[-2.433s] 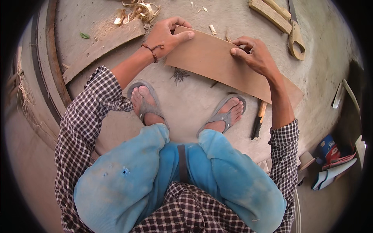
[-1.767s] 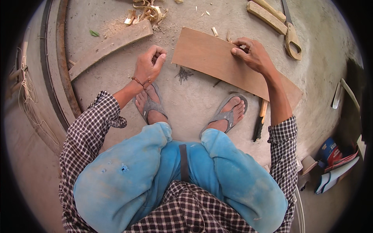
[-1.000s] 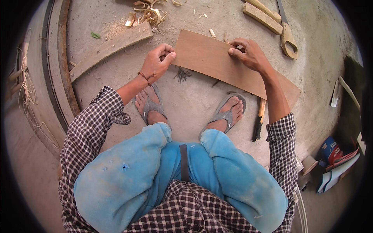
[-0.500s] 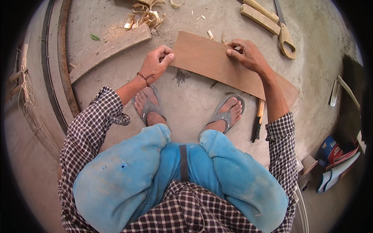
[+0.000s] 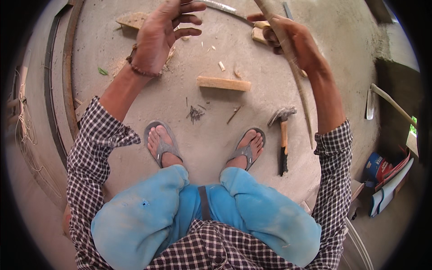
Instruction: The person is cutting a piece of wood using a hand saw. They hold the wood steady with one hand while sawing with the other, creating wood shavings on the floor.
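Observation:
My right hand grips a thin brown board, which stands edge-on to me and slants from the top of the view down toward my right forearm. My left hand is raised at the upper left, fingers spread, holding nothing. On the floor between the hands lies a short wood block. A small heap of nails is in front of my left foot. To the right of my right foot lies a hammer, its head pointing away from me.
Wood offcuts lie beyond my right hand, and another wood piece is at the far left. Long rails run along the left side. A long-handled tool and a blue-and-red container are at the right.
The board has been lifted from the floor and tipped on edge in my right hand, uncovering the wood block and hammer head. My left hand has let go of it and moved up.

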The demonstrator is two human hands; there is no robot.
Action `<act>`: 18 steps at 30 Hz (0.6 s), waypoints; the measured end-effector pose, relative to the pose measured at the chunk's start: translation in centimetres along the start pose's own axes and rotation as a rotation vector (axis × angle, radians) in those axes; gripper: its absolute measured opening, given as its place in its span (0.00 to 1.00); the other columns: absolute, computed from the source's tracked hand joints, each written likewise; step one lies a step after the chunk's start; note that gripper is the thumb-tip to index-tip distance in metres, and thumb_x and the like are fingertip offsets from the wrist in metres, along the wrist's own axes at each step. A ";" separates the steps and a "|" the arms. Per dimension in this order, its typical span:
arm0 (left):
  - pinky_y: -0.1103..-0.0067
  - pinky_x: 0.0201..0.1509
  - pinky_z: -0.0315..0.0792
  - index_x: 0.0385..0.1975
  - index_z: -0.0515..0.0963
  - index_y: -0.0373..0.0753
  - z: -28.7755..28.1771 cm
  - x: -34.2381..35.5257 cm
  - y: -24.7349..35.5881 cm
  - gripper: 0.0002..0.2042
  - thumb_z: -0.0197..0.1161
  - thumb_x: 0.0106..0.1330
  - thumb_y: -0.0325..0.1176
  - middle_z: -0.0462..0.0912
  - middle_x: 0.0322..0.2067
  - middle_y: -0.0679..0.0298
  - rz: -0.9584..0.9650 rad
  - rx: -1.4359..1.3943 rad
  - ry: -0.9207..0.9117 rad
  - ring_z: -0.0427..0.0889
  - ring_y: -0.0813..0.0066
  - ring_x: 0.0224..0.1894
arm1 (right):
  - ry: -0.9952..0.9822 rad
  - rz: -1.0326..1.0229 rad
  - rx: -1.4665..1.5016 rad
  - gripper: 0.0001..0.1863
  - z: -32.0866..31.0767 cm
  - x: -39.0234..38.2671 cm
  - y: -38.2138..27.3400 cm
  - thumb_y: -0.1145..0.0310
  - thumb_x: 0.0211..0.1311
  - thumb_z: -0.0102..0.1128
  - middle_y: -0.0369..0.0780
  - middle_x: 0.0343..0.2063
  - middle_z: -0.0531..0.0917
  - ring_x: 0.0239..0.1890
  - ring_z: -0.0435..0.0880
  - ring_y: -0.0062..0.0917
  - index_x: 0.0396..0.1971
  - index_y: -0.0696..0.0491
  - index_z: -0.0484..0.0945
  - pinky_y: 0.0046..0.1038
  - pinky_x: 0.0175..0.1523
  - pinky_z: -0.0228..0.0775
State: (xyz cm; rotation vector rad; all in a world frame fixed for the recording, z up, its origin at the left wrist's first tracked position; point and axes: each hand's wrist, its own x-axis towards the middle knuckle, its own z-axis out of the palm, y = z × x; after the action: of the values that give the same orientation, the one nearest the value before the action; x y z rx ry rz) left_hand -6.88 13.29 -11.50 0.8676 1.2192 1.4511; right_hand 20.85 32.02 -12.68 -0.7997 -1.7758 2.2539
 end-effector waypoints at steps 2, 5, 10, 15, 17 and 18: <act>0.67 0.67 0.73 0.69 0.69 0.39 1.4 2.2 1.9 0.28 0.46 0.82 0.55 0.77 0.64 0.55 0.040 0.139 0.022 0.78 0.68 0.62 | -0.081 -0.083 0.318 0.26 2.8 1.5 -1.9 0.50 0.73 0.62 0.30 0.27 0.78 0.24 0.72 0.12 0.60 0.54 0.79 0.18 0.25 0.58; 0.63 0.76 0.60 0.71 0.65 0.36 1.4 5.4 3.2 0.33 0.52 0.79 0.59 0.75 0.68 0.54 -0.001 0.115 0.048 0.72 0.65 0.69 | -0.196 0.043 0.588 0.23 6.9 4.7 -2.7 0.49 0.72 0.64 0.29 0.23 0.74 0.25 0.69 0.13 0.56 0.49 0.76 0.19 0.25 0.55; 0.67 0.73 0.66 0.58 0.79 0.36 0.2 5.6 3.0 0.25 0.57 0.79 0.54 0.84 0.57 0.62 0.097 -0.029 -0.032 0.79 0.73 0.62 | -0.295 0.130 0.650 0.22 9.1 5.2 -2.2 0.51 0.76 0.59 0.36 0.31 0.83 0.32 0.80 0.21 0.56 0.52 0.77 0.25 0.31 0.71; 0.72 0.65 0.74 0.55 0.80 0.38 -1.9 4.3 1.5 0.22 0.63 0.75 0.51 0.86 0.53 0.63 -0.008 -0.200 0.264 0.84 0.73 0.55 | -0.162 0.212 0.603 0.27 4.6 2.2 0.1 0.53 0.81 0.49 0.43 0.56 0.84 0.54 0.85 0.28 0.68 0.56 0.72 0.32 0.57 0.81; 0.73 0.59 0.75 0.53 0.80 0.41 -3.5 4.0 1.2 0.26 0.69 0.68 0.57 0.86 0.46 0.70 -0.008 -0.184 0.321 0.83 0.78 0.47 | -0.078 0.247 0.283 0.32 4.7 0.2 0.8 0.48 0.82 0.44 0.43 0.64 0.79 0.64 0.79 0.28 0.72 0.58 0.68 0.31 0.69 0.70; 0.74 0.56 0.75 0.52 0.80 0.43 -3.8 4.0 1.3 0.28 0.72 0.65 0.60 0.85 0.42 0.74 -0.009 -0.185 0.340 0.83 0.81 0.43 | -0.014 0.306 0.203 0.36 5.2 -1.2 0.9 0.44 0.83 0.41 0.44 0.68 0.76 0.69 0.74 0.29 0.73 0.59 0.66 0.32 0.75 0.64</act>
State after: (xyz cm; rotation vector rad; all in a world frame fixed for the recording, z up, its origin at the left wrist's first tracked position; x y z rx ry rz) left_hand -11.73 16.26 -11.44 0.5016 1.3064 1.7218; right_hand 19.43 26.77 -12.40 -1.0761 -1.4810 2.5827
